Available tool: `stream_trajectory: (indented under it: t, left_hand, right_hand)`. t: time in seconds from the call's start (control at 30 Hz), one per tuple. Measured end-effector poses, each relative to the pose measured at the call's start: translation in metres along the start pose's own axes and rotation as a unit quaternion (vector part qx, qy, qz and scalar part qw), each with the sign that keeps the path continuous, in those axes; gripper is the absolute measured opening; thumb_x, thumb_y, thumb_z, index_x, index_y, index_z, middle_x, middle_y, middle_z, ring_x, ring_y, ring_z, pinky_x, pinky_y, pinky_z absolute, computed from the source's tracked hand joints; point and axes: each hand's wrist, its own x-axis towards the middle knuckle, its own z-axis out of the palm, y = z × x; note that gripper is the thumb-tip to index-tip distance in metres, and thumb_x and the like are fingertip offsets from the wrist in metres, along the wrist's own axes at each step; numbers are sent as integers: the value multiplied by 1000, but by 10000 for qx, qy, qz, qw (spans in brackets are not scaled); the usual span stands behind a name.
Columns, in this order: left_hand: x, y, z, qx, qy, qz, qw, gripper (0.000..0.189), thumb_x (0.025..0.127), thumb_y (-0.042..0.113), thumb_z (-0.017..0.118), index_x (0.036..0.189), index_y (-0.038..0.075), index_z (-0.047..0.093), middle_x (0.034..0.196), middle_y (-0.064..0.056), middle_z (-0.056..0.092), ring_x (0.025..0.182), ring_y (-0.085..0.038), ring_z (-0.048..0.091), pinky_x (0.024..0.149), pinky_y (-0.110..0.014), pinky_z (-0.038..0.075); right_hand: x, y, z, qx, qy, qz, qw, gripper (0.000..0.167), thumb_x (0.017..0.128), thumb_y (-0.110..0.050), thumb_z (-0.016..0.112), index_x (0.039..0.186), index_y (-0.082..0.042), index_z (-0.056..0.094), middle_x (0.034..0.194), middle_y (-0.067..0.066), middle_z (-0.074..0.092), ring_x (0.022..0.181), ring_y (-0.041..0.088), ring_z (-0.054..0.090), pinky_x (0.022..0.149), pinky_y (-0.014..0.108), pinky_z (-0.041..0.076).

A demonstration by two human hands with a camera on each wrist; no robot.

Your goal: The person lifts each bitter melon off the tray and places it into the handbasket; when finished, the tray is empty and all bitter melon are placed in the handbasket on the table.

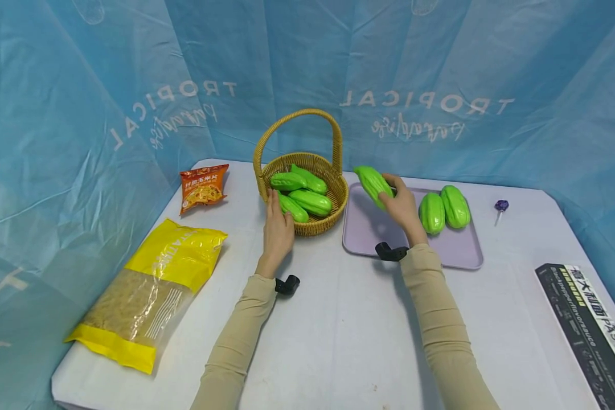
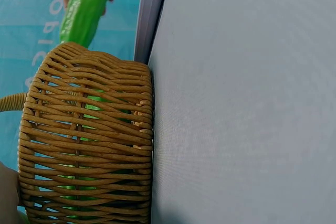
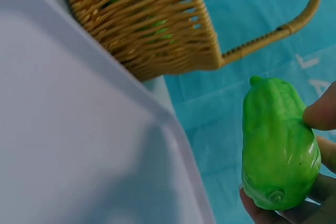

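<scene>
Seemingly mid-transfer: right hand (image 1: 404,209), fingers curled, gripped green gourd (image 1: 371,183) toward surface (image 1: 333,319)'s far edge; left hand (image 1: 278,232), fingers straight, touched basket (image 1: 315,228); next likely needed rim clearance.

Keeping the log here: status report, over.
Right hand holds one green fruit aloft; left hand at basket rim. Four fruits in basket, two on tray. Handle arches over basket, possible snag.

Beige sleeves (image 1: 438,310) (visibly creased) run up to black wrist-worn devices (image 1: 287,285).
</scene>
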Motion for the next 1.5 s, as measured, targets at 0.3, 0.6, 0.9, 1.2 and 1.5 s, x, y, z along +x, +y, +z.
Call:
stream_trajectory:
  t: [0.3,0.6,0.9,1.2,1.5]
  left_hand:
    - [0,1,0,20,12,-55,10000,59,102,13,35,155,0,12,164,-12,6,82,-33,54,62,-36,40]
    - [1,0,-1,29,-32,-104,9999,60,102,13,34,155,2,10,164,-12,6,89,-35,55,65,-39,42]
    - [0,0,0,69,15,-80,9999,60,101,13,35,155,1,12,164,-13,8,59,-20,42,55,-30,37]
    - [1,0,1,27,41,-23,10000,60,101,13,36,155,0,12,164,-15,9,104,-38,57,75,-45,48]
    - [0,-1,0,17,77,54,10000,60,101,11,36,155,-1,13,163,-16,9,133,-39,42,96,-50,45]
  right_hand:
    - [3,-20,9,321,120,-178,9993,55,96,-20,52,149,-13,37,149,11,44,132,31,44,101,48,41]
    - [6,-47,28,500,-166,-358,9980,55,95,-20,55,148,-17,39,148,10,44,131,31,44,101,48,41]
    - [17,-64,56,655,-327,-309,9968,56,95,-22,57,148,-18,39,149,8,43,131,28,46,99,45,45]
    - [24,-77,82,479,-79,-92,9988,51,96,-23,55,145,-18,44,149,7,44,130,28,45,93,42,41]
    - [28,-83,98,480,348,-129,9982,48,97,-21,55,144,-11,47,150,11,42,137,30,40,109,46,37]
